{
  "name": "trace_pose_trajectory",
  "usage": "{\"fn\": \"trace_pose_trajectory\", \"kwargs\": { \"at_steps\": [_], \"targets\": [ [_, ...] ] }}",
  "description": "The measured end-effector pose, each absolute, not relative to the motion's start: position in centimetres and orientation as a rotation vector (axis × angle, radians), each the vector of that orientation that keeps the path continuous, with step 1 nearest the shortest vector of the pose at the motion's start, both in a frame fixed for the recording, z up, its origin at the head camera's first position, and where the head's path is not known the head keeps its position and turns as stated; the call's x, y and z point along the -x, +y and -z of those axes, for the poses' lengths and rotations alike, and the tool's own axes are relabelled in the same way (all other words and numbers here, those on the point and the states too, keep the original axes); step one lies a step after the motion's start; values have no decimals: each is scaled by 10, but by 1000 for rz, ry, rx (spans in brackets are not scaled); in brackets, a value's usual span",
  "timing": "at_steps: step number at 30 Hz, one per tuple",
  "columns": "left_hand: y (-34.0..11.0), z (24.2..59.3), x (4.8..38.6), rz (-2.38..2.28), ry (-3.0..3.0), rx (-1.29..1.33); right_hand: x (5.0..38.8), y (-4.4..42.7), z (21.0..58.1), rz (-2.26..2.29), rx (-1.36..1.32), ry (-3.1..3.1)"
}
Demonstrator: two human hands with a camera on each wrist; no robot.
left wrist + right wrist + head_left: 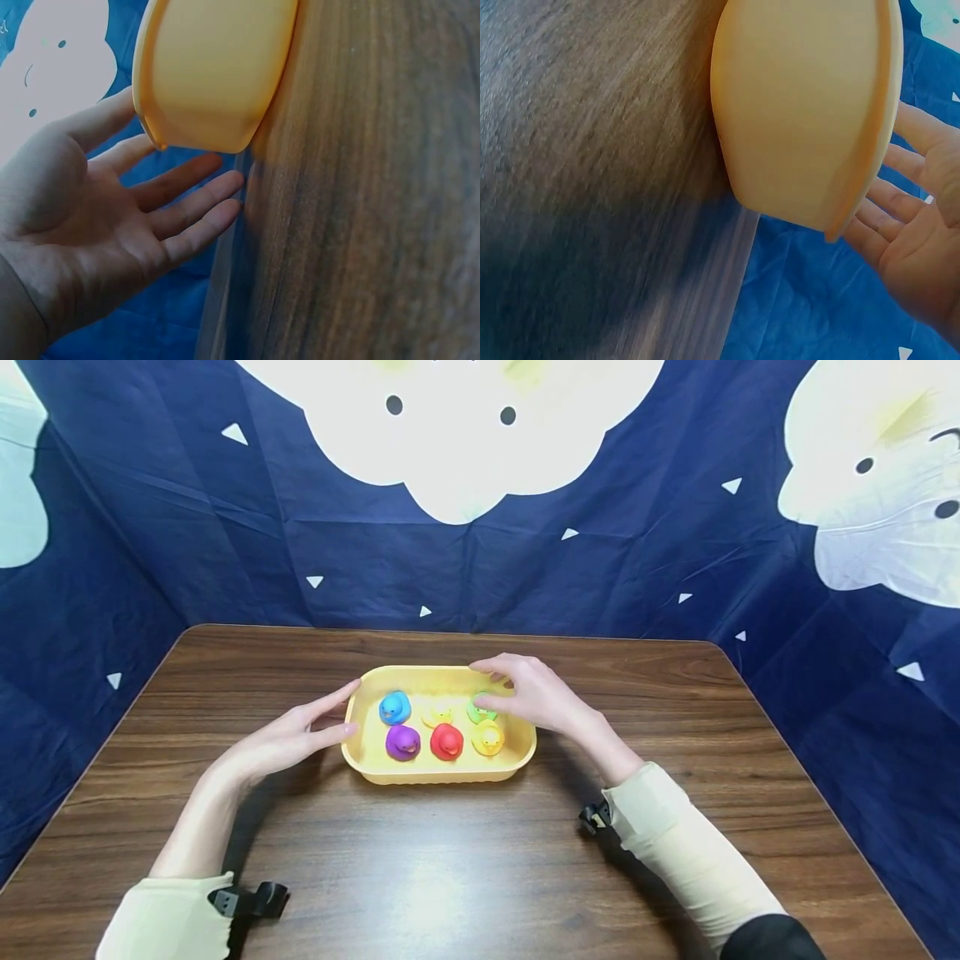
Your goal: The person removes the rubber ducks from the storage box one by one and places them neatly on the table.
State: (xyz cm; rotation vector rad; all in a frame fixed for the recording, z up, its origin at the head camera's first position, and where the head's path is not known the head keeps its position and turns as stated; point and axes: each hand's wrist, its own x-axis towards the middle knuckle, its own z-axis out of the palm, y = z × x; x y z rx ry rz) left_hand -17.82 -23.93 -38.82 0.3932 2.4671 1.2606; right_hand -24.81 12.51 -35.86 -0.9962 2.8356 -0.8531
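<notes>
Here, at left, a small black camera (251, 900) sits on the cuff of a person's sleeve (167, 918), presumably so its lens can follow the fingers. The left hand (273, 743) meets the left end of a yellow tray (442, 778), fingers extended and spread, thumb and index finger at the rim; the light touch looks meant to steady, not lift. The tray stands lengthwise on a wood-grain table (337, 860), within reach of both hands. Inside, its walls likely keeping them together, six toy ducks sit in two rows: blue duck (394, 707) behind purple duck (402, 742), pale yellow duck (438, 715) behind red duck (446, 741), green duck (482, 713) behind yellow duck (487, 737). At right, the right hand (536, 693) arches over the tray's far right corner, its fingers gently bent and parted from the thumb, gripping nothing visible. The thumb partly covers the green duck; whether they touch cannot be told. In the right wrist view, the tray's rim hides the fingertips.
</notes>
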Motion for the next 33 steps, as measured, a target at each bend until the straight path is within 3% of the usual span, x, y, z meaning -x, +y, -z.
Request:
{"fn": "trace_pose_trajectory", "kwargs": {
  "at_steps": [33],
  "targets": [
    [-240, 391, 178, -1259, 2447, -378, 248, 112, 368, 420, 1056, 2877]
  ]
}}
